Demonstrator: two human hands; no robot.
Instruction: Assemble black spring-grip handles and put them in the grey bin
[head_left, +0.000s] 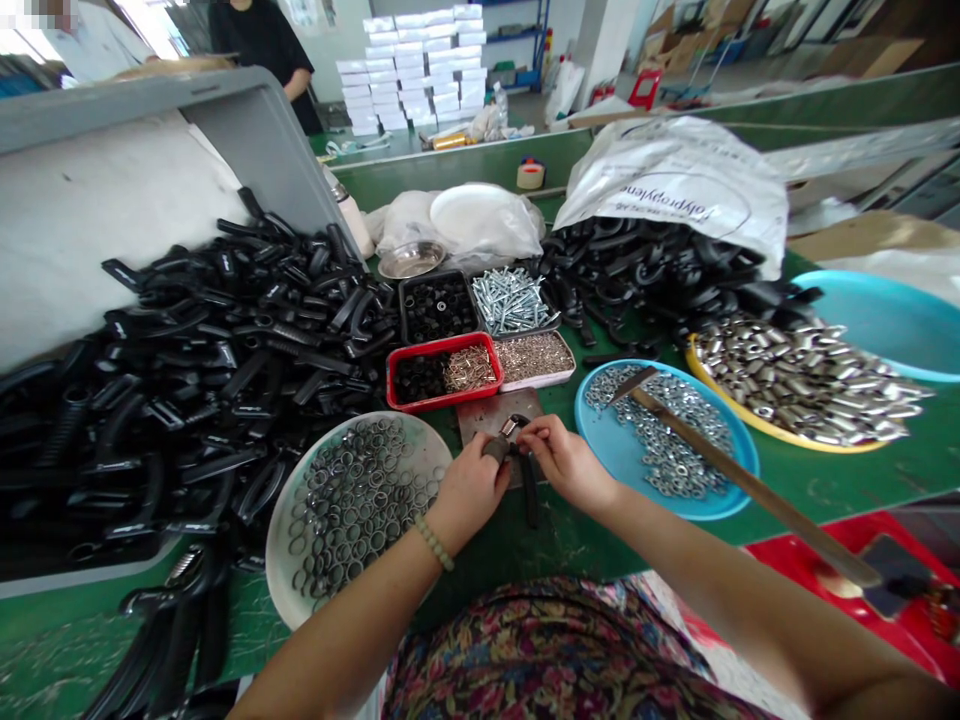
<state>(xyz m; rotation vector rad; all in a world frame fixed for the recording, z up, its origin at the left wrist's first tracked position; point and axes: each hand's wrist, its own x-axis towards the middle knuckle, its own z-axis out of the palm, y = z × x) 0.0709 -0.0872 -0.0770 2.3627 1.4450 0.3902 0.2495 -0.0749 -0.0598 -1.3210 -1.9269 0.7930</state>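
Handle (531,495) pinched between left hand (471,488), right hand (568,465) fingers (534,432)

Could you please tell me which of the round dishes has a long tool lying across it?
The blue plate of small nuts, beside the right hand; the white plate of rings and the yellow dish carry no tool.

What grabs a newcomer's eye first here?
The heap of black handles on the left dominates. At centre, the left hand and right hand pinch one black part together, ringed by a white dish of rings, a blue plate of small metal parts and a yellow dish of metal sleeves.
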